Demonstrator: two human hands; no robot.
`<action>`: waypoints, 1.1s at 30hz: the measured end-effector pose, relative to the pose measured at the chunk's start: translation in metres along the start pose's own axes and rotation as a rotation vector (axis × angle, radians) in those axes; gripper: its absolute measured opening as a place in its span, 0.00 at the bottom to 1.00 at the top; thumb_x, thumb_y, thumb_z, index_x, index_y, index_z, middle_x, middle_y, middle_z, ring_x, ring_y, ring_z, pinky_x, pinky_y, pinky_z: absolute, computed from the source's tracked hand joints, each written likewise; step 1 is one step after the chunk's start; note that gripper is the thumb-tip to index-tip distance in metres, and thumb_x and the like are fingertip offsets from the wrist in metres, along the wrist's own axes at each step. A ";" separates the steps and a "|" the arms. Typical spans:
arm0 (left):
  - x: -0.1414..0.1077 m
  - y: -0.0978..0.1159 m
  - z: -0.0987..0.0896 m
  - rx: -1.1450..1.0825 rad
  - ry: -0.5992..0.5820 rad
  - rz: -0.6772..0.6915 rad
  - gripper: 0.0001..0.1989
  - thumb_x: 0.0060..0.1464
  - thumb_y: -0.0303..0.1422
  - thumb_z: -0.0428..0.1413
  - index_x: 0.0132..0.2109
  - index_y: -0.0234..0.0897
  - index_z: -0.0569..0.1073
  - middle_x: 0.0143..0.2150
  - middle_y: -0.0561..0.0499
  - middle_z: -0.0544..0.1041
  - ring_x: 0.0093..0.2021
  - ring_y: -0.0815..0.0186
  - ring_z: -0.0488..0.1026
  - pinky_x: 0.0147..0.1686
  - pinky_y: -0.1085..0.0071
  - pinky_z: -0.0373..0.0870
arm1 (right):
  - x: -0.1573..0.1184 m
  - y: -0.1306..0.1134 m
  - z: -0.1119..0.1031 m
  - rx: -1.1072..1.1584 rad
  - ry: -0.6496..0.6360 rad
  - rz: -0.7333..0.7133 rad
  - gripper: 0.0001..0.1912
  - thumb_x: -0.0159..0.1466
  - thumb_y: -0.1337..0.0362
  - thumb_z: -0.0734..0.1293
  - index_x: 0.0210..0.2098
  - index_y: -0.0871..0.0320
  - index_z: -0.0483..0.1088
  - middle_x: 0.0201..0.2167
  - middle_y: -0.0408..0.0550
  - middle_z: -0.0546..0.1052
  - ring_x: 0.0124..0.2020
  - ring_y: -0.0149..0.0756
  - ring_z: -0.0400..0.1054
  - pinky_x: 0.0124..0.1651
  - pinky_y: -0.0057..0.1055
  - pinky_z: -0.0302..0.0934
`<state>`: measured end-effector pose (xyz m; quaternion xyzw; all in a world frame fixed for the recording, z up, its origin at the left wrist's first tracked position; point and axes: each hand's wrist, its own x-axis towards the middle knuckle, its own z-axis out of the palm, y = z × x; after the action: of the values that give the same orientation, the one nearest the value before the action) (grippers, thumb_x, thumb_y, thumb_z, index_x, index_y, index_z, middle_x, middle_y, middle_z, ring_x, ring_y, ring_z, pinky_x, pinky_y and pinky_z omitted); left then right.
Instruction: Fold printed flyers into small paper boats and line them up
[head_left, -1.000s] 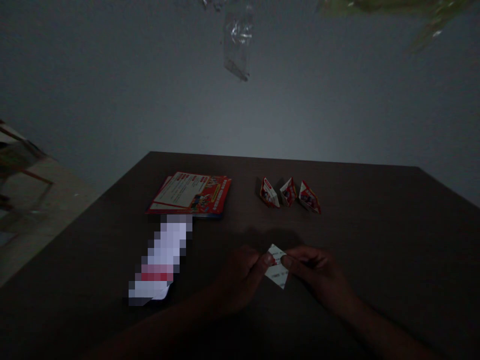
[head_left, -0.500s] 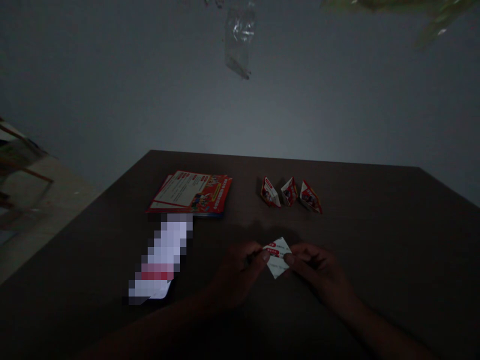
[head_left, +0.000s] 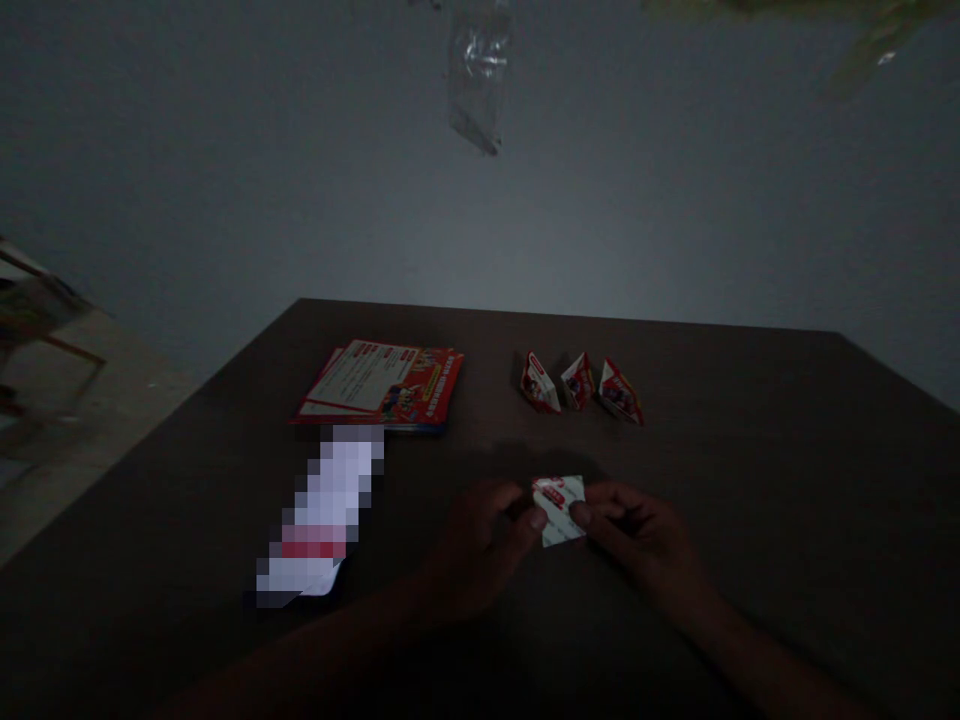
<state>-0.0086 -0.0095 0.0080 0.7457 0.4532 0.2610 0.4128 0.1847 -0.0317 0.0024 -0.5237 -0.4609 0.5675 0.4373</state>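
Between my two hands is a small folded paper square (head_left: 561,512), pale with red print, held just over the dark table (head_left: 420,660). My left hand (head_left: 487,545) pinches its left edge, thumb on top. On the right edge, my right hand (head_left: 637,535) grips it with the thumb pressed on the face and the fingers curled behind. The fingers under the paper are partly hidden. Beyond my hands stand three folded paper pieces in a row: a left one (head_left: 540,384), a middle one (head_left: 577,382) and a right one (head_left: 619,392), all red and white.
At the back left lies a stack of printed red leaflets (head_left: 382,385). A pixelated, bright phone-like object (head_left: 322,520) is in front of it. A pale wall (head_left: 637,200) rises behind the table, with a clear plastic pouch (head_left: 478,85) on it.
The paper square has turned in my fingers, from standing on a corner like a diamond to lying nearly level-sided. Both hands remain on it in about the same place.
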 end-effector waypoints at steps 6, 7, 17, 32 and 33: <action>0.000 -0.002 0.002 0.018 -0.076 0.117 0.17 0.62 0.37 0.43 0.35 0.34 0.71 0.32 0.50 0.72 0.34 0.66 0.67 0.38 0.70 0.62 | 0.001 0.003 0.002 0.032 -0.040 -0.012 0.13 0.53 0.59 0.73 0.33 0.60 0.71 0.21 0.42 0.76 0.23 0.28 0.67 0.28 0.23 0.60; 0.000 -0.003 0.002 0.027 -0.070 0.104 0.18 0.63 0.37 0.42 0.33 0.33 0.71 0.30 0.50 0.71 0.33 0.66 0.67 0.37 0.70 0.62 | 0.000 0.003 0.002 0.027 -0.075 -0.022 0.13 0.54 0.59 0.73 0.34 0.60 0.71 0.21 0.41 0.75 0.23 0.27 0.66 0.28 0.23 0.60; 0.002 -0.003 0.004 0.088 -0.018 0.107 0.19 0.62 0.35 0.44 0.23 0.34 0.63 0.21 0.56 0.63 0.24 0.72 0.62 0.28 0.73 0.57 | -0.005 0.010 0.004 -0.199 -0.155 -0.126 0.10 0.61 0.59 0.66 0.39 0.58 0.70 0.25 0.43 0.73 0.27 0.30 0.65 0.29 0.25 0.59; 0.002 -0.006 0.005 0.072 -0.065 0.202 0.17 0.60 0.37 0.46 0.26 0.34 0.66 0.22 0.56 0.62 0.24 0.72 0.62 0.27 0.75 0.55 | -0.009 0.007 0.005 -0.640 -0.176 -0.494 0.19 0.63 0.67 0.62 0.53 0.60 0.65 0.21 0.41 0.72 0.18 0.28 0.63 0.22 0.25 0.58; 0.002 -0.006 0.005 0.066 -0.069 0.205 0.17 0.60 0.38 0.46 0.26 0.34 0.66 0.22 0.56 0.62 0.24 0.72 0.62 0.27 0.75 0.56 | -0.010 0.007 0.005 -0.662 -0.185 -0.540 0.21 0.62 0.68 0.62 0.55 0.59 0.63 0.24 0.43 0.74 0.20 0.29 0.66 0.24 0.26 0.60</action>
<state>-0.0061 -0.0080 0.0003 0.8099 0.3684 0.2610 0.3745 0.1800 -0.0429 -0.0028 -0.4433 -0.7754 0.2991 0.3356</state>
